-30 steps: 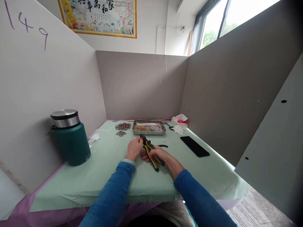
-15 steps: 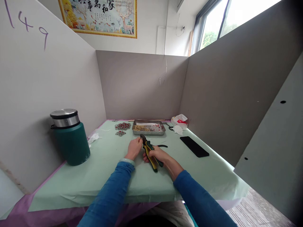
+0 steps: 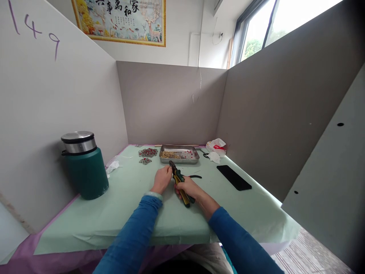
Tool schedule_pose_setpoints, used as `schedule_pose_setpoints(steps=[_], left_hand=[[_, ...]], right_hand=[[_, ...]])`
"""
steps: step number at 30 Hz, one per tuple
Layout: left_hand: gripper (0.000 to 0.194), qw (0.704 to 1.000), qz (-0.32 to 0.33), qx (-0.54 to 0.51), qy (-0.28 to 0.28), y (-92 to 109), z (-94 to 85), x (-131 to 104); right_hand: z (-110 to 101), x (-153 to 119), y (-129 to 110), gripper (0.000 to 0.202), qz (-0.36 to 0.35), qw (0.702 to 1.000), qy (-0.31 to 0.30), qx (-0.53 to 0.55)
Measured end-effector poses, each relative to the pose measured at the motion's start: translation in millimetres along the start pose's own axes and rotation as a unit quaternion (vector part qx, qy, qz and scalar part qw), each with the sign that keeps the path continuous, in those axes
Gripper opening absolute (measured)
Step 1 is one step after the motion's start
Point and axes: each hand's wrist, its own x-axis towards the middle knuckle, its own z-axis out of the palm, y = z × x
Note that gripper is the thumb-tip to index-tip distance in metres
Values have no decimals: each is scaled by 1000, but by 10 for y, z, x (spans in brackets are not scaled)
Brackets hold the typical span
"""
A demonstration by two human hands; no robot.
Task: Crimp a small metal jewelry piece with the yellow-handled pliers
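Observation:
My right hand [image 3: 186,187] is wrapped round the yellow and dark green handles of a pair of pliers [image 3: 183,195]. The dark jaws point away from me, up and left. Right beside the jaws, my left hand [image 3: 162,179] is closed in a pinch; whatever its fingertips hold is too small to make out. A second tool with a dark curved handle [image 3: 195,176] lies on the table, partly hidden behind my right hand. Just beyond the hands stands a metal tray [image 3: 182,161] with small gold pieces on its left and red and clear pieces on its right.
Two piles of small red and silver pieces [image 3: 148,152] lie left of the tray. A green flask [image 3: 85,171] stands at the left, with crumpled tissue [image 3: 112,167] near it. On the right are a black phone-like slab [image 3: 234,177], a white bag [image 3: 216,145] and scissors [image 3: 204,154]. Partition walls enclose the table.
The pliers' handles have come closer together in my right hand, which has shifted slightly. My left hand stays at the jaws.

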Motion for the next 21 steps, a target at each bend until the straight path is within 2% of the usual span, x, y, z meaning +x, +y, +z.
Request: schedule_pose_setpoints(steps=[5, 13, 18, 21], left_hand=[[34, 1000, 0, -5, 13, 20, -15, -12], [32, 993, -54, -94, -40, -45, -3, 6], [30, 994, -80, -78, -4, -60, -71, -8], [31, 996, -74, -50, 27, -60, -104, -7]], right_hand=[[-5, 53, 72, 12, -3, 1000, -12, 16], [-26, 7, 87, 15, -7, 997, -21, 68], [-24, -7, 73, 17, -3, 996, -25, 82], [-24, -11, 66, 20, 3, 996, -16, 83]])
